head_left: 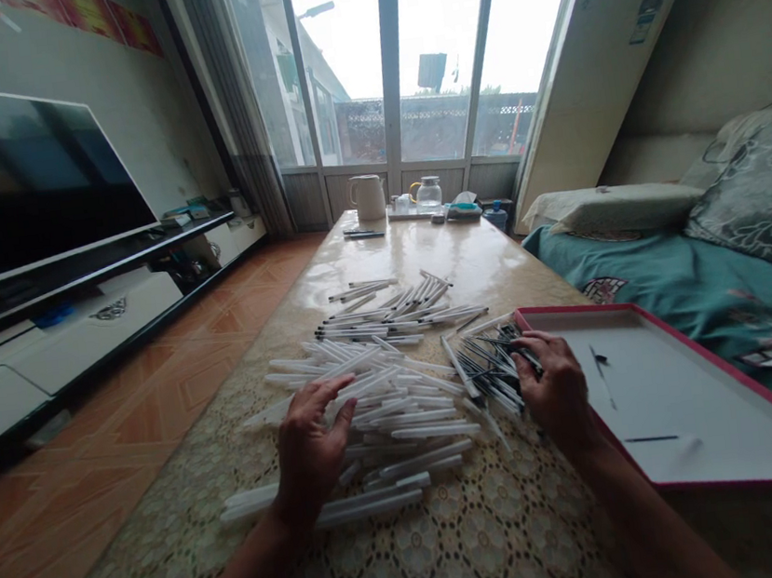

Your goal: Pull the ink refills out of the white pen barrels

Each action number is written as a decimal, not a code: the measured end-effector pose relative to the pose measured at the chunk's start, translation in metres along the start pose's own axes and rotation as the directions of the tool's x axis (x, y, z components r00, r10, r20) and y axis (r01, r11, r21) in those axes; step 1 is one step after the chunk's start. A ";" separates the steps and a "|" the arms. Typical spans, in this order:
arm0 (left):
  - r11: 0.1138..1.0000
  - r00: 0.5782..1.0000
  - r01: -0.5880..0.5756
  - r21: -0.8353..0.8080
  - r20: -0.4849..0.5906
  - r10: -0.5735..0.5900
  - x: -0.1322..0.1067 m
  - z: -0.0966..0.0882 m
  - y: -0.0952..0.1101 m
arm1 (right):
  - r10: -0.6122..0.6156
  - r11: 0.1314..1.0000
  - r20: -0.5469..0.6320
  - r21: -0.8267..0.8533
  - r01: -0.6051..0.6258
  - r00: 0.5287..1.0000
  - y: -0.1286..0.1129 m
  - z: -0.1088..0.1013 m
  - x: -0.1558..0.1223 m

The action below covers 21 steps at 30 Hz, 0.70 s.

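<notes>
My left hand (pixel 315 438) hovers at the left side of a pile of white pen barrels (pixel 401 409), its thumb and fingers apart with nothing between them. At the pile of dark pen refills (pixel 484 366), my right hand (pixel 553 386) is closed, thumb against fingers, on a dark pen refill (pixel 533 362); the fingers hide most of it. Farther back on the table lie several assembled white pens with dark tips (pixel 408 303). A few white barrels lie loose nearer to me, partly behind my left forearm.
To the right, a shallow white tray with a red rim (pixel 713 380) holds a few small dark and clear pieces. A patterned cloth covers the table (pixel 424 547). At its far end stand a pale jug (pixel 367 197) and a glass pot (pixel 429 192). A bed (pixel 637 268) borders the right side.
</notes>
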<state>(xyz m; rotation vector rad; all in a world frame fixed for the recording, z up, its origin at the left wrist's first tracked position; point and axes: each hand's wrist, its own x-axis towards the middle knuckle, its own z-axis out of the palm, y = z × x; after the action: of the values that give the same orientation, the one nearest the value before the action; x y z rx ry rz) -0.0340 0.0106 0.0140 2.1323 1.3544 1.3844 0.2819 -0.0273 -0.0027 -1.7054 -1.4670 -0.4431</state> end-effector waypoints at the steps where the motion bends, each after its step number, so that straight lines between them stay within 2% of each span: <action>1: 0.999 1.000 -0.029 0.045 -0.001 0.029 0.000 0.001 -0.001 | -0.054 0.998 0.040 0.036 0.052 0.998 -0.007 0.002 -0.001; 4: 0.988 0.996 -0.086 0.129 0.010 0.085 -0.001 0.002 -0.003 | -0.169 0.986 0.229 0.047 0.163 0.959 -0.032 0.004 -0.006; 7: 0.982 0.992 -0.128 0.142 0.025 0.125 -0.003 0.002 -0.001 | -0.138 0.980 0.336 -0.089 0.177 0.932 -0.054 0.003 -0.010; 10: 0.977 0.986 -0.164 0.135 0.032 0.161 -0.005 0.001 0.003 | -0.103 0.964 0.367 -0.191 0.183 0.925 -0.063 0.000 -0.012; 15: 0.975 0.982 -0.187 0.118 0.029 0.185 -0.007 -0.001 0.010 | -0.108 0.927 0.398 -0.290 0.237 0.911 -0.062 -0.002 -0.013; 21: 0.974 0.978 -0.207 0.090 0.025 0.206 -0.007 0.000 0.014 | -0.094 0.916 0.319 -0.342 0.208 0.943 -0.055 -0.001 -0.012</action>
<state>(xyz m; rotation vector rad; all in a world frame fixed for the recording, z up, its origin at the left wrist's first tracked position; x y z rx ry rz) -0.0273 -0.0024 0.0187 2.3980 1.2427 1.4006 0.2281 -0.0375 0.0086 -2.0307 -1.8344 -0.6003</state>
